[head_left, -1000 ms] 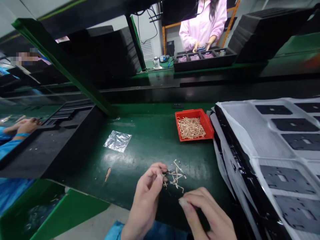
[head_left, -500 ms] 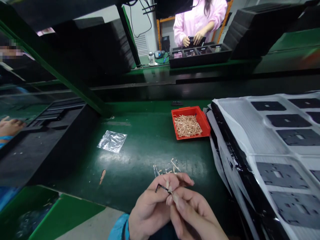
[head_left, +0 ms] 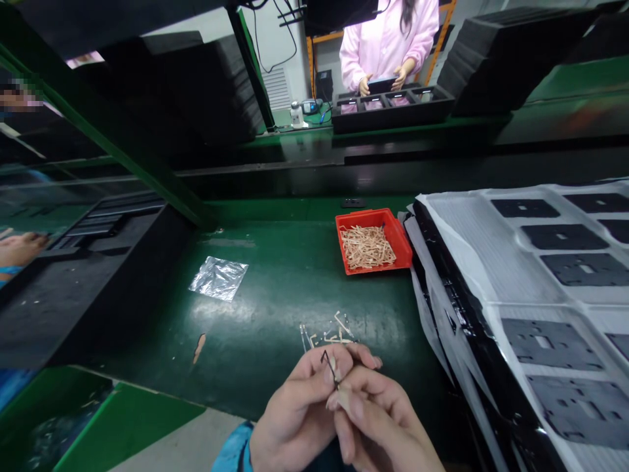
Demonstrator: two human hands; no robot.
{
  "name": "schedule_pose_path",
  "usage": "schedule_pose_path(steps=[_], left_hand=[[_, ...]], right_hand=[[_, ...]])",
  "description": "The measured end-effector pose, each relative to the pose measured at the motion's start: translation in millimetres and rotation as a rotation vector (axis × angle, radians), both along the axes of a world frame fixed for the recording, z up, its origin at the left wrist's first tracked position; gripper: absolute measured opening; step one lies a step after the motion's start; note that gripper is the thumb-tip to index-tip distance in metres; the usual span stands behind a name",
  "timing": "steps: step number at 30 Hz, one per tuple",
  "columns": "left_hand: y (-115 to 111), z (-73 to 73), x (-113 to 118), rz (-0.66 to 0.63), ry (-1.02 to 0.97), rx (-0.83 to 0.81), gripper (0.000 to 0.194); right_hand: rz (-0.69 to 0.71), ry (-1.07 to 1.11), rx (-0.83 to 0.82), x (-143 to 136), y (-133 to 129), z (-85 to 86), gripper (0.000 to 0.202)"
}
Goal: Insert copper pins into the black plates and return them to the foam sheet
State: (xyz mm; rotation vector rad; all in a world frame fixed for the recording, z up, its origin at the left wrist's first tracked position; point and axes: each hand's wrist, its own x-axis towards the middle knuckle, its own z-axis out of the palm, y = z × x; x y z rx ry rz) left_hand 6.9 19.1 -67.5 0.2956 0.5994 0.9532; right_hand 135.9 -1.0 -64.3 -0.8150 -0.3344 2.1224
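Observation:
A thin black bent strip [head_left: 329,367], likely a small flex cable, sticks up from between my fingertips. My left hand [head_left: 299,408] pinches it from the left, and my right hand [head_left: 386,419] closes on its lower end, fingertips touching the left ones. The fingers hide that lower end. Just beyond my hands, several small pale and clear strips [head_left: 339,322] lie loose on the green table [head_left: 255,367]. Farther off, a red bin [head_left: 403,246] holds a heap of beige strips [head_left: 367,247].
A clear plastic bag [head_left: 219,278] lies left on the table. At right, stacked trays [head_left: 515,278] carry dark flat plates [head_left: 550,344]. A black foam box [head_left: 122,288] borders the left side. Across the bench, a person in pink [head_left: 381,49] handles a dark flat device.
The black strip has swung from pointing left to pointing more upright between my fingers. My hands stay nearly in place. Across the bench, the person's hands have shifted on the dark device.

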Motion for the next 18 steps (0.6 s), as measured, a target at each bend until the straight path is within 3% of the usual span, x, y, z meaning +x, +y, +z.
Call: schedule_pose_path(steps=[3,4,5,8,9,10,13,15,18], left_hand=[[0,1.7,-2,0.031,0.095,0.027,0.01],[0,2.2,-4,0.115,0.211,0.077,0.009],[0,2.9,-5,0.283,0.375,0.167,0.009],[-3,6.0,-12,0.988,0.983,0.573,0.011],[-5,7.5,-14,1.094,1.15,0.704,0.012],[-7,9.2,-15,1.067,1.272,0.816,0.012],[-11,13.5,-17,0.587,1.354,0.964,0.017],[-9,14.3,-14,0.392,1.246,0.867,0.014],[0,13.7,-11,0.323,0.97,0.543,0.013]], right_hand=[[-0.076,-0.004,-0.016,-1,-1,2.4,0.045],[-0.106,-0.029,-0.019,-2,-1,3.1,0.045],[-0.138,-0.068,-0.015,-3,-1,4.0,0.045],[-0.261,-0.253,0.038,-9,-3,6.6,0.046],[-0.306,-0.323,0.068,-12,-3,6.9,0.046],[-0.349,-0.391,0.11,-15,-3,6.6,0.044],[-0.494,-0.615,0.355,-26,-1,1.0,0.029],[-0.587,-0.757,0.571,-32,2,-5.4,0.018],[-0.608,-0.912,0.843,-39,3,-12.4,0.014]])
